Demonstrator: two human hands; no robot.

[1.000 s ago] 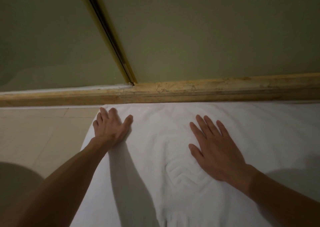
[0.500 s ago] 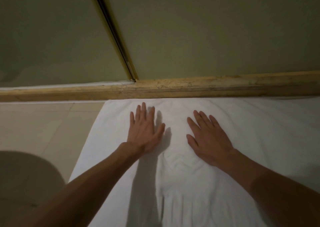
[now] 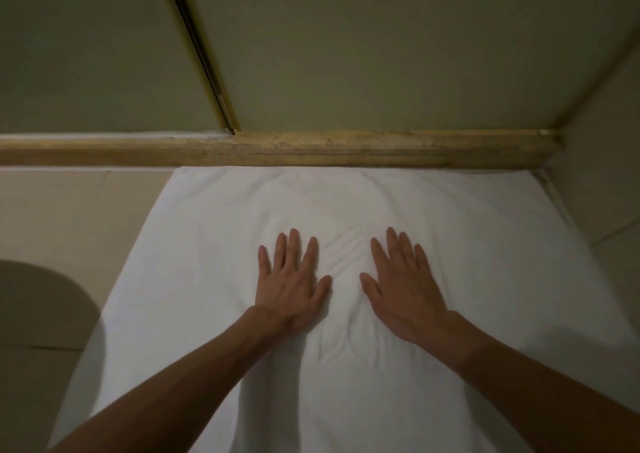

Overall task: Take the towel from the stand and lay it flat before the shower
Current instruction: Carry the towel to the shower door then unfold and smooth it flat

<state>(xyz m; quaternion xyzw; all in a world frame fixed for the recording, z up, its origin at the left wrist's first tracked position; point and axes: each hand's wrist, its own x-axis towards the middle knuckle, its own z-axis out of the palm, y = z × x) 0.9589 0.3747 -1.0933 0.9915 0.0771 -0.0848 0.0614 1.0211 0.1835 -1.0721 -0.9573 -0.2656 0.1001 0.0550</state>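
Observation:
A white towel lies spread on the tiled floor, its far edge against the shower's stone threshold. Small wrinkles and an embossed pattern sit in its middle. My left hand rests palm down on the towel, fingers apart, holding nothing. My right hand lies flat beside it, a little to the right, with the wrinkled patch between the two. Both forearms reach in from the bottom of the view.
Frosted shower glass with a dark vertical door frame rises behind the threshold. A wall closes the right side. Beige floor tiles lie to the left, with a rounded dark shape at the lower left.
My left hand slid right from the towel's left part to its middle. My right hand drew back toward me a little. The view shifted left, so the right wall shows.

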